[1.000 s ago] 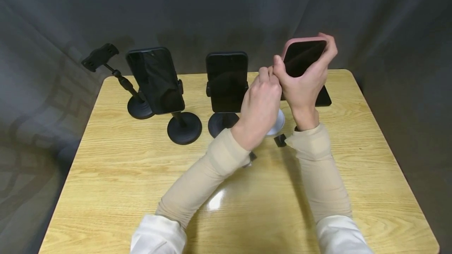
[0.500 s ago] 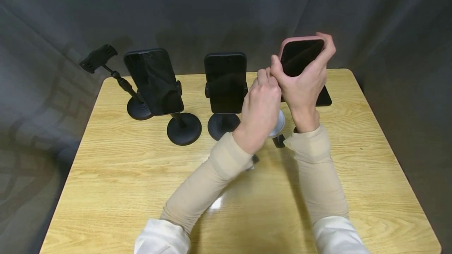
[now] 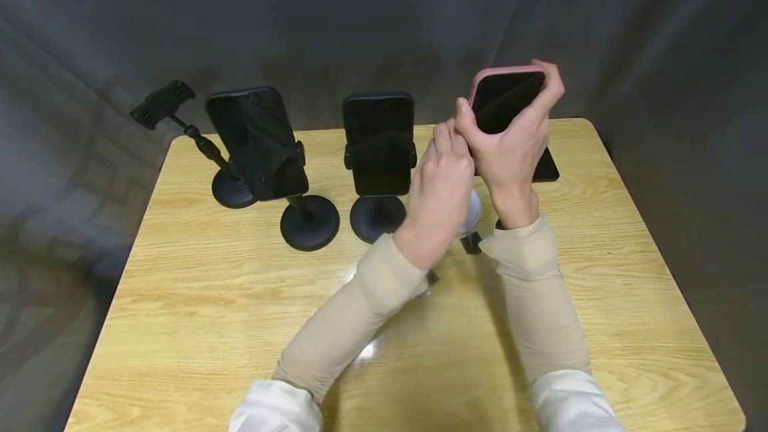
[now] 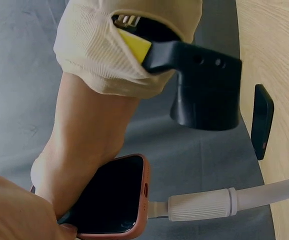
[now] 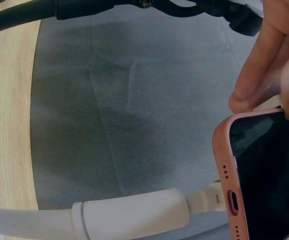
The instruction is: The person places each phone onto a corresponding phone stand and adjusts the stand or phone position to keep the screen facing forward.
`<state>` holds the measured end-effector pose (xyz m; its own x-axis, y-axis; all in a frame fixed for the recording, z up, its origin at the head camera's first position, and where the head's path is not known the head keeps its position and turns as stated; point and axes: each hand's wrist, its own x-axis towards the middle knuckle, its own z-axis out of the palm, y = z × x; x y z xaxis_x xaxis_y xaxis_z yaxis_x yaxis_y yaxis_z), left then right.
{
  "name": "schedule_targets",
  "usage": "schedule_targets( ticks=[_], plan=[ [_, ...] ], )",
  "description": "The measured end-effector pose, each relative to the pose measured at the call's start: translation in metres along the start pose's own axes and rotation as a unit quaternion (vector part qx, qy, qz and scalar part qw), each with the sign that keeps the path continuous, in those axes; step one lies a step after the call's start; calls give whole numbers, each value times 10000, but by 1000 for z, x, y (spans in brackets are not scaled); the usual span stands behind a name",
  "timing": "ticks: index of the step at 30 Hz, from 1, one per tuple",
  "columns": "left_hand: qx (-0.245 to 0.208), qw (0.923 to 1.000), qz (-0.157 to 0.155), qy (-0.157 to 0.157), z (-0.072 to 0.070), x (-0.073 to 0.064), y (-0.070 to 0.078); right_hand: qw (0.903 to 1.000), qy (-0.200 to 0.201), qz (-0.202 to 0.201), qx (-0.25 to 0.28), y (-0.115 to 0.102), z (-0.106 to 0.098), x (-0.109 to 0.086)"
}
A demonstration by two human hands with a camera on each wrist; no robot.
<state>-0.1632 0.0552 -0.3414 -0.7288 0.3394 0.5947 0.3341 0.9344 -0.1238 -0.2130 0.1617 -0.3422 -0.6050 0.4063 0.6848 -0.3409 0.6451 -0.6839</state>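
A pink-cased phone with a dark screen is at the back right, at the head of a white phone stand. My right hand grips this phone, its thumb at the left edge and its fingers round the far right side. Close against it, my left hand has curled fingers at the phone's left side. In the right wrist view, left fingertips and thumb pinch there around a white clamp piece of the stand. The stand's round base is partly hidden behind my left hand.
Two black stands hold a tilted black phone and an upright black phone. Farther left stands a black phone stand with a bare clamp. Another black phone lies on the wooden table behind my right wrist.
The head view has shifted slightly, so the things appear a little farther left and lower. Both hands keep nearly the same hold at the pink-cased phone.
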Motion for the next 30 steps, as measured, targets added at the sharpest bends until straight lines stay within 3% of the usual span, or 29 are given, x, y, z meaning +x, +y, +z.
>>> schedule_targets(
  ticks=[7,12,16,19,23,26,30],
  plan=[
    [-393,9991,-157,84,2,-9,2,10000,-8,-57,73,1,0,0],
    [-546,9985,103,-28,1,-21,0,9997,30,-187,149,3,0,0],
    [-1178,9921,387,-205,2,-34,-6,9994,76,-293,170,5,1,0],
    [-1827,9809,625,-257,6,-46,-14,9993,107,-305,166,5,2,1],
    [-2603,9584,1141,-262,13,-63,-27,9994,117,-307,139,5,2,2],
    [-2952,9420,1553,-372,17,-77,-35,9993,98,-313,163,5,2,3],
    [-3360,9231,1761,-637,19,-97,-45,9995,39,-265,189,5,2,2]
  ],
)
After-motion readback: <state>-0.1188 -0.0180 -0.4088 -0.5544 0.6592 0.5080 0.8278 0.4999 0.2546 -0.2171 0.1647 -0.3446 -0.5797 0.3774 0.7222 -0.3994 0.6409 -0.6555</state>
